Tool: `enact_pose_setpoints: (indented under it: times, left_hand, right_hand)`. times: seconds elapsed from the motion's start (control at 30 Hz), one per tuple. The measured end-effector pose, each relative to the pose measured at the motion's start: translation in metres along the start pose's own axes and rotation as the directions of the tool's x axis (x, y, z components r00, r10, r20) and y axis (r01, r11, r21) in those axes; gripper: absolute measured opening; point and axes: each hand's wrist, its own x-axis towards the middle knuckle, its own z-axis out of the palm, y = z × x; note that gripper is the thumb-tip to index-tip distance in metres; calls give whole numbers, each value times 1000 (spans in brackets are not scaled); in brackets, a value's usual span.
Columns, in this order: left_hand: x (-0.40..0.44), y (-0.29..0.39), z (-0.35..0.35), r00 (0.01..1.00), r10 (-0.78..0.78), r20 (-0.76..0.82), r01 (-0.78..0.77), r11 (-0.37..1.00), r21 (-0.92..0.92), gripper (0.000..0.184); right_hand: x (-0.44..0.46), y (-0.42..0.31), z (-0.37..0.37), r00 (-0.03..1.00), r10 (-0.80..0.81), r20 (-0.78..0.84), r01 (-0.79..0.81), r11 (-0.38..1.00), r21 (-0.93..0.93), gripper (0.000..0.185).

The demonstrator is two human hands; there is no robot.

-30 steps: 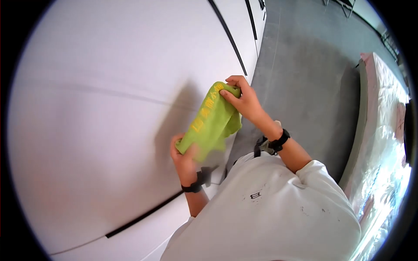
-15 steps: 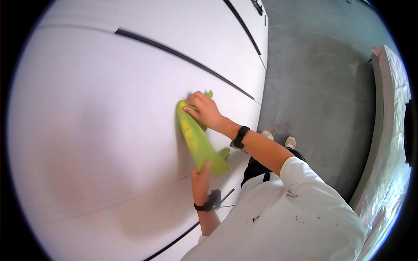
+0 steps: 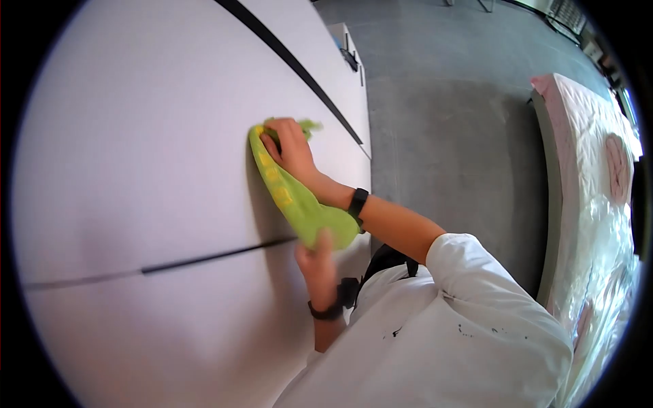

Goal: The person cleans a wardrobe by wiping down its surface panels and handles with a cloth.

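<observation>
A green cloth with yellow print point(image 3: 289, 187) stretches between my two hands against the white cabinet front point(image 3: 136, 170). My right hand point(image 3: 291, 144) has its fingers bent over the upper end of the cloth, at the white surface. A crumpled corner sticks out beyond the knuckles. My left hand point(image 3: 318, 262), smeared by motion, grips the lower end of the cloth with the thumb upward. A black band is on each wrist.
Black strips point(image 3: 292, 64) run along the seams of the white front. Grey floor point(image 3: 449, 122) lies to the right. Beyond it stands a mattress-like piece point(image 3: 554, 149) under clear plastic, with a folded pink cloth point(image 3: 617, 166) on top.
My view has shifted, showing more of the floor and the plastic-covered piece. Both hands, with the cloth, appear further up and the right hand further left in view. The hold looks the same.
</observation>
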Motion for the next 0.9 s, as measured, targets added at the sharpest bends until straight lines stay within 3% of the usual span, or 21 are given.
enact_pose_setpoints:
  times: [0.03, 0.07, 0.1, 0.13, 0.17, 0.2, 0.27, 0.3, 0.33, 0.37, 0.4, 0.47, 0.5, 0.57, 0.67, 0.7, 0.73, 0.77, 0.8, 0.87, 0.9]
  left_hand:
    - [14, 3, 4, 998, 51, -37, -50, 999, 9, 23]
    - [4, -1, 9, 997, 59, -55, -58, 998, 25, 23]
    - [15, -2, 12, 993, 120, -7, -119, 988, 96, 22]
    - [29, -4, 13, 985, 169, 44, -174, 971, 164, 21]
    - [39, -4, 12, 992, 13, 126, -31, 989, 147, 20]
    - [48, -4, 15, 994, 1, 109, -19, 987, 162, 20]
    - [79, -5, 24, 970, -215, 114, 197, 968, 153, 20]
    - [87, -5, 26, 962, -253, 103, 230, 954, 191, 21]
    - [95, -8, 30, 961, -256, 100, 232, 950, 207, 21]
    - [100, -10, 37, 980, -180, 82, 164, 971, 173, 19]
    - [104, -11, 45, 993, -108, 57, 99, 985, 141, 17]
    - [123, 1, 71, 993, -94, -65, 101, 988, 114, 18]
    - [137, 7, 83, 992, -29, -122, 48, 987, 156, 18]
    - [171, 14, 99, 975, 69, -210, -25, 978, 207, 18]
    - [225, 26, 126, 813, 454, -366, -175, 789, 589, 28]
    - [238, 44, 137, 773, 481, -413, -169, 785, 596, 28]
    - [252, 66, 149, 702, 648, -293, -88, 488, 868, 28]
    - [260, 80, 160, 662, 738, -135, 60, 127, 990, 28]
    - [259, 74, 164, 625, 754, -199, 134, 148, 980, 28]
    - [261, 43, 165, 549, 718, -429, 159, 415, 896, 33]
    - [275, 56, 185, 404, 632, -661, -208, 768, 606, 40]
  right_hand:
    - [12, -1, 11, 1000, 14, 3, -14, 1000, 15, 21]
    - [12, -12, 5, 996, -92, -15, 93, 994, 54, 24]
    - [19, -5, 13, 982, -186, -40, 189, 979, 80, 27]
    - [19, 20, 17, 986, -164, -38, 167, 982, 93, 27]
    - [12, 49, 11, 992, -125, -20, 126, 992, 33, 31]
    - [10, 71, 9, 996, -90, -1, 90, 996, -28, 36]
    - [23, 97, 21, 1000, -2, -20, 1, 999, -54, 37]
    - [32, 107, 26, 996, 66, -53, -71, 993, -97, 39]
    - [52, 97, 35, 997, -4, -83, -4, 996, -88, 38]
    - [63, 78, 38, 981, 191, 30, -185, 885, 427, 39]
    - [84, 70, 34, 965, -260, 32, 259, 966, 25, 43]
    - [136, 42, 20, 884, -452, 118, 395, 858, 327, 45]
    - [160, 47, 23, 838, -538, 90, 488, 813, 319, 42]
    - [201, 60, 36, 824, -566, 14, 527, 776, 346, 39]
    - [267, 44, 43, 802, -595, -48, 556, 716, 423, 32]
    - [282, 31, 42, 769, -635, -76, 581, 644, 498, 32]
    - [293, 23, 46, 738, -667, -106, 595, 568, 569, 31]
    - [298, 13, 53, 787, -600, -140, 536, 554, 637, 29]
    - [300, 10, 49, 785, -606, -128, 504, 506, 700, 29]
    - [300, 25, 35, 770, -638, 3, 375, 456, 807, 27]
    - [301, 40, 31, 754, -653, 73, 318, 459, 830, 28]
